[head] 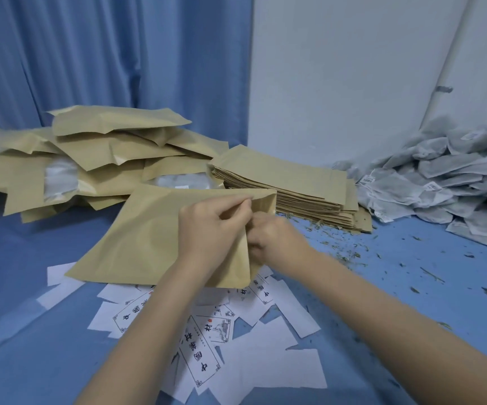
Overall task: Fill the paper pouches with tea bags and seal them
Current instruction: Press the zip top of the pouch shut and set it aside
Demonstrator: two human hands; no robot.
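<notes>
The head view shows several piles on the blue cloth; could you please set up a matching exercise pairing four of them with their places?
Things:
1. flat empty pouches
2. tea bags
3. printed labels
4. filled pouches

Places:
A. far right, by the white wall
B. nearest the camera, under the forearms
C. far left, before the blue curtain
D. a neat stack in the middle, behind the hands

Pairs: 1-D, 2-A, 3-B, 4-C
</notes>
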